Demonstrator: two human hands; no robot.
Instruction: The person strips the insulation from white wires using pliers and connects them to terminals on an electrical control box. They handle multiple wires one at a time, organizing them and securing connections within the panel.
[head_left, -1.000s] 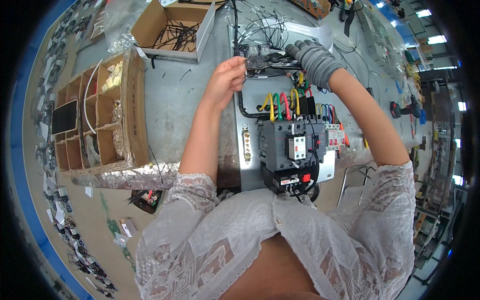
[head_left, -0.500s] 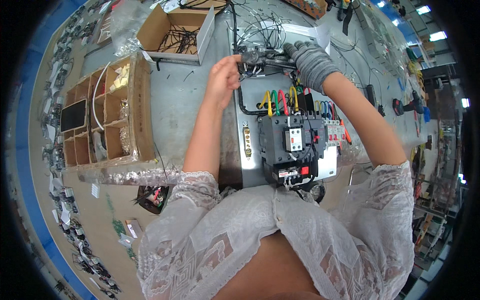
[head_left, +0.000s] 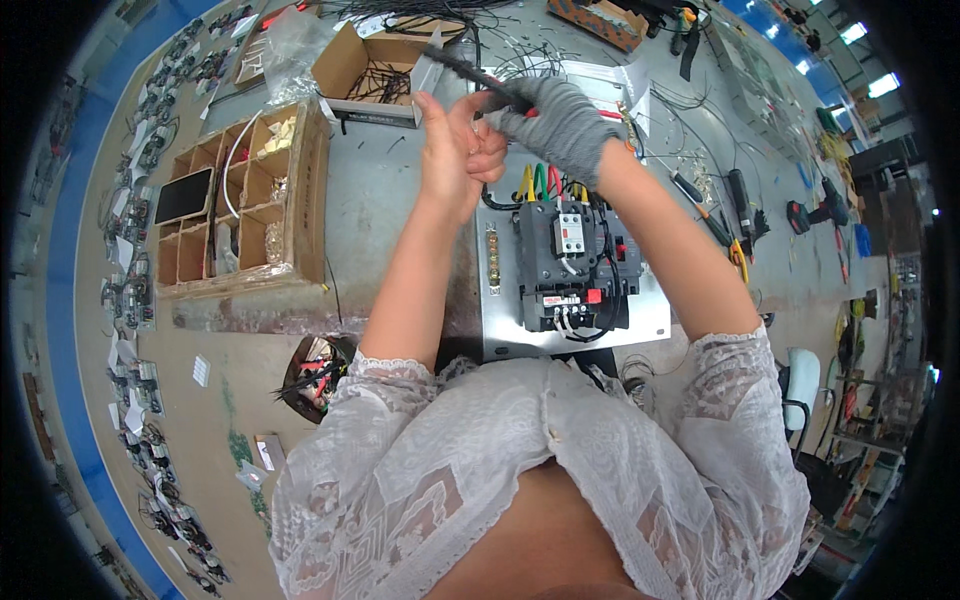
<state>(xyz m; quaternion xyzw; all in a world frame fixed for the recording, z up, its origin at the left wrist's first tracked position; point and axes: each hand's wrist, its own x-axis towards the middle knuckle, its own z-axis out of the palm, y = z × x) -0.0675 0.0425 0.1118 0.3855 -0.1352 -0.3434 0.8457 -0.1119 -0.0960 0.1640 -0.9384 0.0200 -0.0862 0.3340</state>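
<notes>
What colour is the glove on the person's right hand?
Grey, a knitted glove; the head view shows it clearly, above the black switchgear block.

Grey workbench: divided cardboard tray, open cardboard box, metal mounting plate, screwdrivers, loose wires.

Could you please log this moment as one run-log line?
left hand: bare, raised, pinching black cable | right hand: gloved, gripping same cable | below: contactor assembly on grey plate
</notes>
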